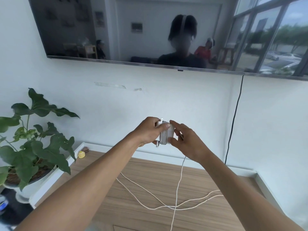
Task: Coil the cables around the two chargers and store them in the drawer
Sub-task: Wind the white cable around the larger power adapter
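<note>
At centre frame, the left hand (146, 130) grips a white charger (166, 134), thumb pinning the finished turns, while the right hand (188, 142), fingers curled on the cable (179, 182), feeds it round. Slack lies looped on the wooden top (225, 180) in the lower frame; steady tension and side-by-side turns should keep the coil tidy.

Left hand (146, 130) grips white charger (169, 133), cable turns wound round its middle, held up before wall. Right hand (188, 142) pinches charger's right end, thumb low, forefinger high. Loose cable (179, 182) drops from under right hand, loops across wooden desk (208, 219). Potted plant (33, 147) at left. TV (116, 30) on wall above.
</note>
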Action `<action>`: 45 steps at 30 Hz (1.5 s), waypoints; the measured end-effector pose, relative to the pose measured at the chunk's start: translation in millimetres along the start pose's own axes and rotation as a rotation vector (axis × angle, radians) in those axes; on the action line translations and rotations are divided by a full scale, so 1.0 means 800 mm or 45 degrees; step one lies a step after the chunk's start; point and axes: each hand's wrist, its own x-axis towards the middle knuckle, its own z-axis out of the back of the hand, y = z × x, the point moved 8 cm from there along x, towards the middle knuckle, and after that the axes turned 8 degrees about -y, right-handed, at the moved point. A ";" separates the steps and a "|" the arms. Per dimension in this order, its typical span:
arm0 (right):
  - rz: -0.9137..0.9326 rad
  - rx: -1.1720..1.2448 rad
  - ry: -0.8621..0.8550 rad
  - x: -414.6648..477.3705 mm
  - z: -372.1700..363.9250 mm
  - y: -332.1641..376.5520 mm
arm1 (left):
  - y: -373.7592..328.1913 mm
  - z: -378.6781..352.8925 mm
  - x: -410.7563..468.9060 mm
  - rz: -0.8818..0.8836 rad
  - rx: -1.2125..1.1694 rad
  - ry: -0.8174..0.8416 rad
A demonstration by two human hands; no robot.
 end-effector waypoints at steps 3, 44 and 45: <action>-0.028 0.009 0.091 0.001 -0.006 -0.008 | 0.003 -0.001 0.000 0.009 0.012 0.017; 0.336 -0.097 -0.549 -0.040 -0.010 0.009 | 0.020 0.013 0.000 0.133 -0.538 -0.151; 0.308 -0.035 -0.577 -0.042 -0.008 0.007 | 0.019 0.015 0.000 0.124 -0.529 -0.161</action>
